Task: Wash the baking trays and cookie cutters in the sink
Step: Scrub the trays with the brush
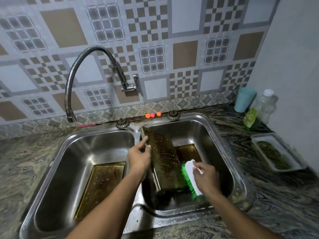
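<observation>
Grey and tan patterned wall tiles (155, 31) rise behind a marbled stone desk (25, 161) that carries a double stainless steel sink (241, 178). From the upper left of the frame, a flexible ribbed metal faucet (76, 69) arches over toward the left basin. A brown rectangular baking tray (101, 185) lies at the bottom of that basin. In the right basin, the person's left hand (139, 156) pinches the left edge of a second brown baking tray (164, 161) speckled with droplets, holding it tilted. The right hand (205, 176) grips a white-backed scrub brush with green bristles (189, 175), the bristles against this tray's lower right edge. A third brown tray (188, 150) lies beneath, partly hidden. At the right of the frame stand a teal plastic cup (244, 100), a clear plastic bottle (265, 104) and a green soap bottle (250, 118).
</observation>
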